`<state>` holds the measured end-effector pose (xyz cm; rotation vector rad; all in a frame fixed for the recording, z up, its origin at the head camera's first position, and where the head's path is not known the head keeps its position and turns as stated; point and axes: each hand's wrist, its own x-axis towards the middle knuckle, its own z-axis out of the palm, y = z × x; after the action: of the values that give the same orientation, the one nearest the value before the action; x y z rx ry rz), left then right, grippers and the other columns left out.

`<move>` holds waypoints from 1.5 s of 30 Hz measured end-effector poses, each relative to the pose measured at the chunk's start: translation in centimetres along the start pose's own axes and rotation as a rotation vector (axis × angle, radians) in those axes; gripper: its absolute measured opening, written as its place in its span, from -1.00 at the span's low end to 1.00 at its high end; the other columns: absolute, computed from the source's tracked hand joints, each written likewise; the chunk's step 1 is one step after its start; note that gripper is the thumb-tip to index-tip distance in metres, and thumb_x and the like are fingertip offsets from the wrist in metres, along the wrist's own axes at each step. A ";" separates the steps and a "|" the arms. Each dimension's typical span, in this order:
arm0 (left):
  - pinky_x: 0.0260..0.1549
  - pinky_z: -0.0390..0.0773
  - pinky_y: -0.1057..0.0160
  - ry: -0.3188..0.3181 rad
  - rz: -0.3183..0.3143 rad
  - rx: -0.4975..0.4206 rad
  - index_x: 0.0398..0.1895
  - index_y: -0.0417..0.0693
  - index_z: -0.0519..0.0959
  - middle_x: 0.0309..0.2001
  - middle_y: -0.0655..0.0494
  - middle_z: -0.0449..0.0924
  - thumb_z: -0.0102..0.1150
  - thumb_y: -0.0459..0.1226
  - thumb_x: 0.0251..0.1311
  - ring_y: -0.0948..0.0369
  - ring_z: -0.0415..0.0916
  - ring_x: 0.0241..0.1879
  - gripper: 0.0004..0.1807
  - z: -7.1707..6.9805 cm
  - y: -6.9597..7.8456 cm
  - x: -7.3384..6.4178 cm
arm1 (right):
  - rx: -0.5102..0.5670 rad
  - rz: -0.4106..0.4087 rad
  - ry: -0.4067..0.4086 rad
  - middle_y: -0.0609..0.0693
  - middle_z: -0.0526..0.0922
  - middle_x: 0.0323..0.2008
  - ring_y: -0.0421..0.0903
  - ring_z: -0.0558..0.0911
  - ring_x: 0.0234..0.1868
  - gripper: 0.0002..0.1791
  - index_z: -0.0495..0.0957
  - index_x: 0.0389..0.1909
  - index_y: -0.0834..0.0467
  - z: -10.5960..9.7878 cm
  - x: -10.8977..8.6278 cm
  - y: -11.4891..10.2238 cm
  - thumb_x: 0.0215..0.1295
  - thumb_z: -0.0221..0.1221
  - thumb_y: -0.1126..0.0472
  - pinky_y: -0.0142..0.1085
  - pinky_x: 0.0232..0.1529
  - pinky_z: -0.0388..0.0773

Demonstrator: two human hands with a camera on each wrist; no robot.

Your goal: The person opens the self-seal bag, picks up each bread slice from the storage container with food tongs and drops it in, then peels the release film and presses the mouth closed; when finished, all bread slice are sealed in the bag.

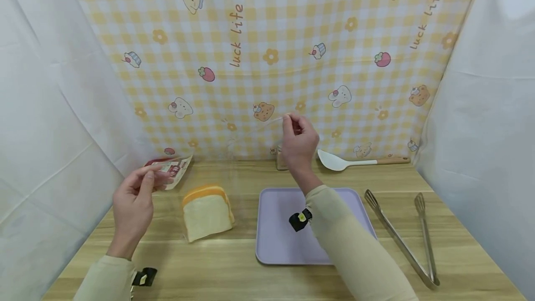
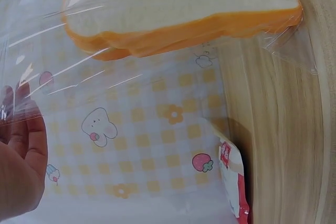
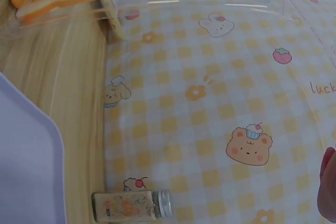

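Slices of bread [image 1: 208, 217] with orange crusts stand on the table inside a clear plastic bag [image 3: 220, 2]. My right hand [image 1: 299, 142] is raised above the far side of a tray and pinches one edge of the bag's mouth between thumb and fingertips. To the left of the bread my left hand [image 1: 134, 201] holds the opposite edge between thumb and fingers, and the film lies across its fingers in the left wrist view. Between the two hands the film spreads wide and see-through. In the right wrist view only a bit of the right hand [image 3: 328, 187] shows.
A lilac tray [image 1: 276, 240] lies beneath my right forearm. Steel tongs [image 1: 401, 243] rest spread at the right, below a white spatula [image 1: 334, 160] with a wooden handle. Against the backdrop stand a seasoning jar [image 3: 126, 206] and a red-and-white packet [image 1: 179, 171].
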<state>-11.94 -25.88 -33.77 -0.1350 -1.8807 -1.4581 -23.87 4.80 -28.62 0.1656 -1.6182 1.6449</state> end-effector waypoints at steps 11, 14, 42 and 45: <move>-0.27 0.69 0.51 0.031 0.003 0.010 0.04 -0.40 0.64 -0.31 0.35 0.80 -0.01 -0.31 0.63 0.41 0.76 -0.31 -0.69 -0.1 -0.1 0.0 | -0.007 0.079 0.019 0.03 0.71 -0.37 -0.28 0.59 -0.40 -0.81 0.76 -0.15 0.29 -1.3 1.1 -0.1 0.45 0.30 0.22 -0.53 -0.36 0.56; -0.27 0.69 0.51 0.040 0.004 -0.009 0.03 -0.36 0.65 -0.31 0.32 0.80 0.00 -0.31 0.62 0.40 0.77 -0.31 -0.71 -0.1 -0.2 0.0 | 0.003 0.084 0.026 -0.03 0.69 -0.41 -0.31 0.60 -0.42 -0.81 0.76 -0.15 0.30 -1.6 1.5 0.0 0.45 0.30 0.24 -0.54 -0.38 0.57; -0.33 0.71 0.49 0.054 -0.002 -0.058 0.02 -0.43 0.64 -0.30 0.25 0.80 0.02 -0.32 0.60 0.38 0.78 -0.35 -0.70 -0.1 -0.4 0.2 | 0.009 0.175 0.092 -0.11 0.62 -0.47 -0.19 0.61 -0.52 -0.81 0.72 -0.19 0.23 -4.8 4.1 1.2 0.50 0.25 0.17 -0.44 -0.60 0.60; -0.32 0.71 0.49 0.054 -0.006 -0.058 0.02 -0.44 0.63 -0.30 0.25 0.79 0.01 -0.31 0.61 0.38 0.77 -0.36 -0.69 -0.1 -0.4 0.3 | 0.055 0.199 0.126 -0.14 0.60 -0.49 -0.24 0.60 -0.51 -0.83 0.69 -0.21 0.27 -5.1 4.5 1.4 0.49 0.24 0.23 -0.47 -0.50 0.63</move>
<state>-12.28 -26.18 -33.90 -0.1162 -1.7977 -1.5069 -25.52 11.54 -27.93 -0.0733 -1.5345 1.8135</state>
